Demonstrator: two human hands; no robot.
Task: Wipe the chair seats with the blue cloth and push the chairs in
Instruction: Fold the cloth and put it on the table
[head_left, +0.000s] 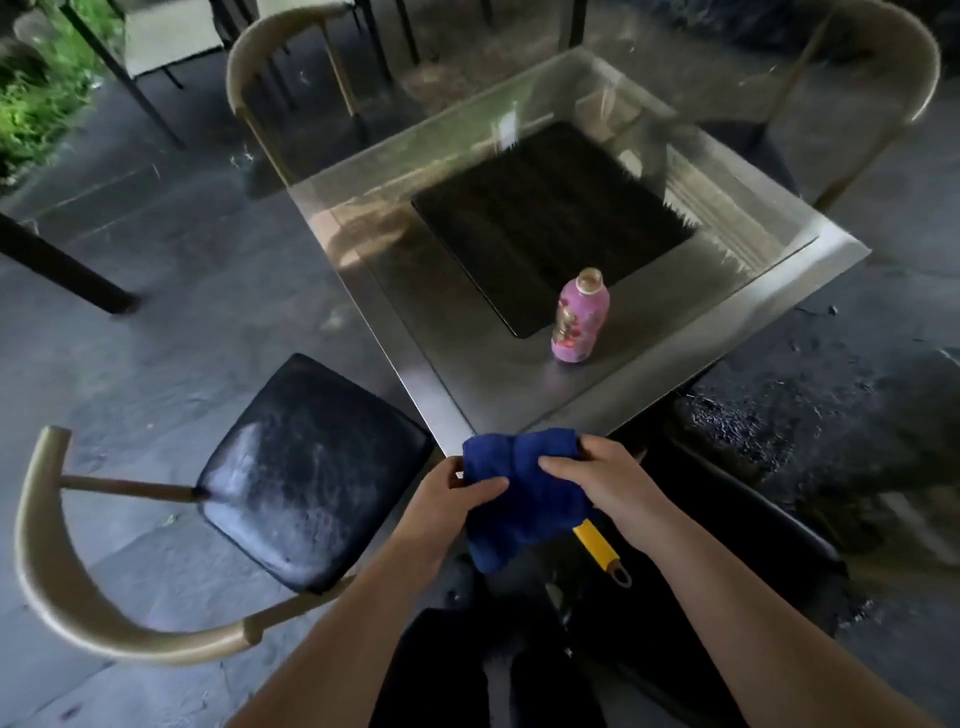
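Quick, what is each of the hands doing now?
Left hand: closed on the blue cloth.
Right hand: closed on the same blue cloth.

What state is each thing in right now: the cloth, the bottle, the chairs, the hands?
Blue cloth: bunched, gripped by both hands.
Left hand: closed on the cloth.
Right hand: closed on the cloth.
Yellow handle: sticking out below the cloth.
Pink bottle: upright on the glass table.
Near chair: pulled out, seat bare.
Far chair: tucked against the table.
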